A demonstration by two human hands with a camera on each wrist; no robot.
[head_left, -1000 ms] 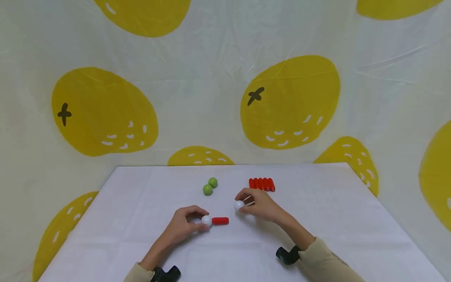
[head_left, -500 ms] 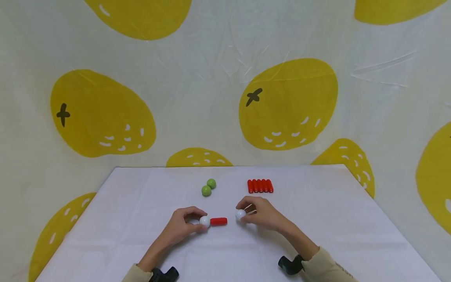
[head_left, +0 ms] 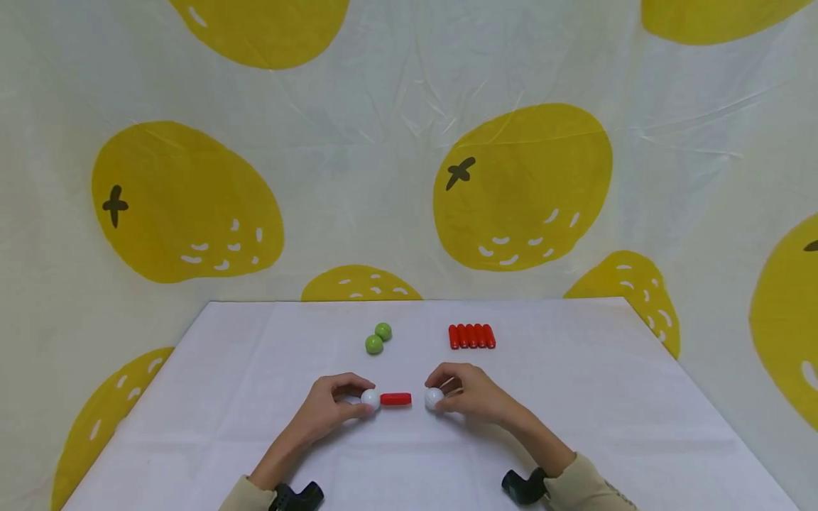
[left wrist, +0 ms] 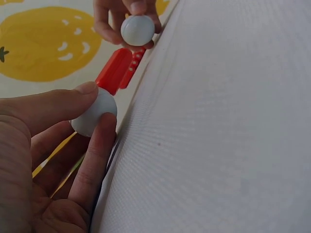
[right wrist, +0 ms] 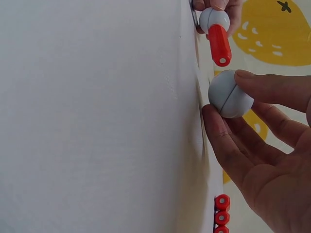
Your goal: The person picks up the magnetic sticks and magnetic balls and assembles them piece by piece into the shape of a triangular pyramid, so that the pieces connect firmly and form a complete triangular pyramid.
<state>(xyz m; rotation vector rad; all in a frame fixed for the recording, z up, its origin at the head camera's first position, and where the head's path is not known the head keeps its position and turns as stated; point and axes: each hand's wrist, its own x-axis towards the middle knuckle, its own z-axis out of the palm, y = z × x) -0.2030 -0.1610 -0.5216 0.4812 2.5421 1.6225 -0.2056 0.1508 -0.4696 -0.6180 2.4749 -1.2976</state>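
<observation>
My left hand (head_left: 332, 404) pinches a white ball (left wrist: 99, 116) between thumb and fingertips. A red rod (head_left: 396, 399) extends from that ball to the right, its end against the ball. On the rod's free end a small round silvery spot shows in the right wrist view. My right hand (head_left: 469, 392) pinches a second white ball (right wrist: 231, 94), which has a seam around it, between thumb and fingers. This ball sits just right of the rod's free end, roughly in line with it, with a small gap between them.
Two green balls (head_left: 373, 344) lie close together farther back on the white-covered table (head_left: 575, 397). Right of them, several red rods (head_left: 471, 336) lie side by side in a row. Behind the table hangs a cloth (head_left: 364, 177) printed with yellow fruit.
My right hand has brought its white ball nearer to me, from beyond the rod to about level with its free end. The left hand has hardly moved, still holding its ball and rod.
</observation>
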